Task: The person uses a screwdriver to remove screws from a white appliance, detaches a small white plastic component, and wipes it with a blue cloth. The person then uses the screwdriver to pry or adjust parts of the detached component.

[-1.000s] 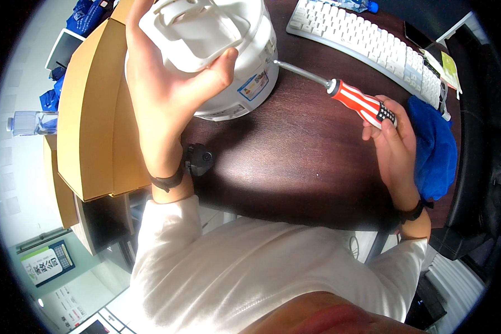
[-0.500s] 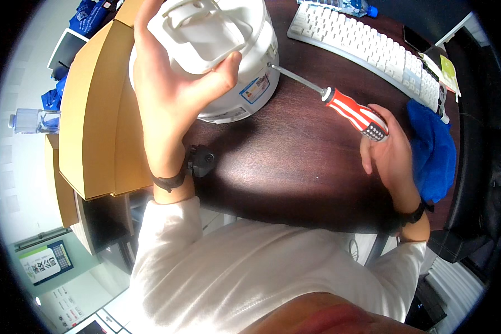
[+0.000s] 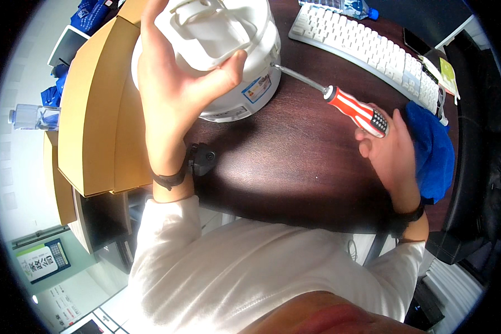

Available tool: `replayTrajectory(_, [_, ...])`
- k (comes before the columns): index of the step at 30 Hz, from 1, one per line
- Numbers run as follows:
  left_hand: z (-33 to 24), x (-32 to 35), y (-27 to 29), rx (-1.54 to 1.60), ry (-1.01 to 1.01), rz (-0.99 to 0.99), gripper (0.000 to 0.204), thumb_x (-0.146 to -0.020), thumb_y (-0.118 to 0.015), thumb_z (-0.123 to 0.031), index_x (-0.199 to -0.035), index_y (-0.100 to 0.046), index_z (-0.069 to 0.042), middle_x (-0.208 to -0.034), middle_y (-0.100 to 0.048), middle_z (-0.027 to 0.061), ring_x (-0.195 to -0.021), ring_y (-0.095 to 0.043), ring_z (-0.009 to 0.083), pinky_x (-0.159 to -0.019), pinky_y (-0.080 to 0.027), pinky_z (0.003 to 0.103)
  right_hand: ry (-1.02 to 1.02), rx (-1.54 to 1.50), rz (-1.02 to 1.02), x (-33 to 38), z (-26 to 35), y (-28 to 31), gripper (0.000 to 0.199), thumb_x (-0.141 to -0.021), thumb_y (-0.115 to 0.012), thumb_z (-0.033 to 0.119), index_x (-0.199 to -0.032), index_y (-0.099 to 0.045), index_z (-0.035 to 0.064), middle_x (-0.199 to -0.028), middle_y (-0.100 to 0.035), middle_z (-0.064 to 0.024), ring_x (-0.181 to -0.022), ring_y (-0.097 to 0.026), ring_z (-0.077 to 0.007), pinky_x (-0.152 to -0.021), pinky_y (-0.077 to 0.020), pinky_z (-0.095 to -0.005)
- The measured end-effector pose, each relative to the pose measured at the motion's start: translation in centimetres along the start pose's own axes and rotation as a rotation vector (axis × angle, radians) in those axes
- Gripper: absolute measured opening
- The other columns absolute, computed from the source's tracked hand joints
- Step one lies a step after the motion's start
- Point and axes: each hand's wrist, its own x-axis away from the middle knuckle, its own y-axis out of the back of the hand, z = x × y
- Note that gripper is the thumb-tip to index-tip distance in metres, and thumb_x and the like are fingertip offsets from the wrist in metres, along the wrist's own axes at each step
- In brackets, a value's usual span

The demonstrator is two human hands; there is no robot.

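A round white appliance point(image 3: 214, 99) with a raised lid-like top stands on the dark wooden table, towards the upper left. My left hand point(image 3: 175, 83) lies across its top and grips it, the thumb bent over the rim of the raised part. In my right hand point(image 3: 388, 153) is a screwdriver point(image 3: 355, 110) with a red, white and dark star-patterned handle. My fingers close round the handle's end. Its metal shaft slopes up to the left, and the tip meets the appliance's side near the upper rim. Whether a screw sits there is too small to tell.
A white keyboard point(image 3: 367, 53) lies at the far right, with a plastic bottle point(image 3: 345, 8) behind it. A blue cloth point(image 3: 431, 153) lies beside my right wrist. A yellow-brown cardboard box point(image 3: 89, 117) borders the left. The dark table point(image 3: 295, 167) curves along the front.
The screwdriver handle has turned about its length, its starred patch now facing up. My right fingers are more curled round it. The appliance and my left hand sit slightly further right.
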Motion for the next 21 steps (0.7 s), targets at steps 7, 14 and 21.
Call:
replayTrajectory(7, [-0.1,0.0,0.1,-0.006,0.000,0.017,0.088,-0.066,-0.078,-0.023,-0.141,-0.037,-0.002,-0.122,-0.055,0.0177,-0.112,-0.057,0.0265,-0.096,-0.048,0.038,-0.055,0.015,-0.111,0.0,1.2,-0.7,0.040,-0.099,-0.043,0.025,-0.130,-0.047,-0.0005,-0.104,-0.064,-0.0167,-0.079,-0.060,-0.0220,-0.058,-0.0451,-0.0290])
replayTrajectory(14, [0.1,-0.2,0.2,-0.021,-0.027,0.028,0.088,-0.067,-0.078,-0.022,-0.141,-0.036,-0.001,-0.123,-0.055,0.0178,-0.113,-0.056,0.0264,-0.096,-0.048,0.038,-0.030,0.147,-0.007,-0.7,0.4,-0.2,0.038,-0.100,-0.038,0.026,-0.128,-0.045,0.0000,-0.097,-0.059,-0.0175,-0.078,-0.057,-0.0227,-0.064,-0.0442,-0.0329])
replayTrajectory(21, [0.1,-0.1,0.1,0.039,0.008,0.018,0.089,-0.067,-0.078,-0.021,-0.142,-0.035,-0.001,-0.123,-0.055,0.0182,-0.113,-0.057,0.0262,-0.097,-0.047,0.038,0.072,0.274,-0.055,-0.3,1.5,-0.2,0.030,-0.099,-0.046,0.022,-0.124,-0.048,0.0052,-0.088,-0.058,-0.0081,-0.064,-0.051,-0.0142,-0.052,-0.0352,-0.0260])
